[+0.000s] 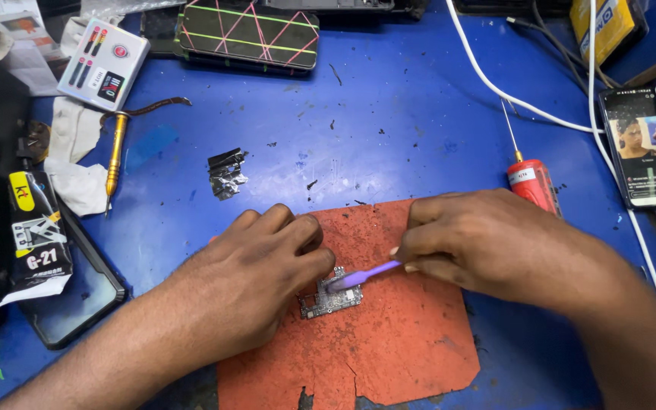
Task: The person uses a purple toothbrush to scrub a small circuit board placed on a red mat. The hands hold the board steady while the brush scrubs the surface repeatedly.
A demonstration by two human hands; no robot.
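Pinching a purple brush (362, 275), the right hand (495, 247) works its tip on a small circuit board (330, 298), which the left hand (267, 262) presses onto the orange mat (396, 342). The board looks light, stiff, fragile; best held by its edges.

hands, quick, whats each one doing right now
Left hand: fingers curled, pressing the small circuit board down on the orange mat.
Right hand: closed grip on the purple tool, tip on the board.

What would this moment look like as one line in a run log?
left hand: steadies small circuit board | right hand: holds purple tool, tip on board | surface: orange mat
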